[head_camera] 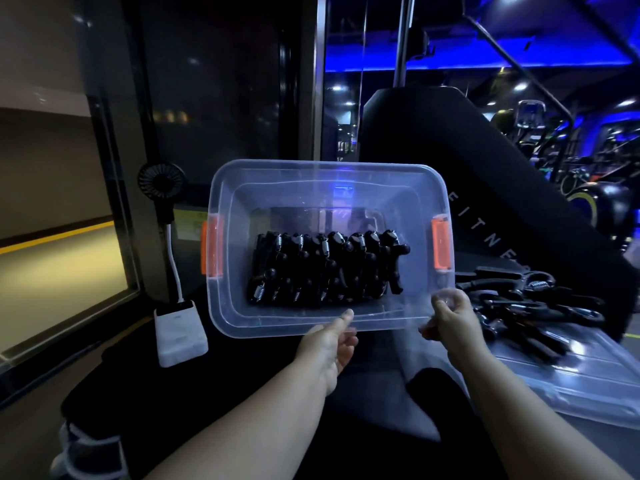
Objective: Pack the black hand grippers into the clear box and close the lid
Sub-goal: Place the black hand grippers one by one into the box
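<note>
Gripping the clear box (329, 181) by its near rim with left hand (329, 344) and right hand (453, 320). Tipped up toward the camera, showing black hand grippers (325, 268) rowed inside. Off right, loose grippers (526, 306) heaped on the lid (571, 386)

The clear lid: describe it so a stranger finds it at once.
Start at the clear box held up at the centre. Look right and lower, past the right hand: the clear lid lies flat there. Unlike the box, it is a shallow ribbed sheet with loose black hand grippers piled on it.
</note>
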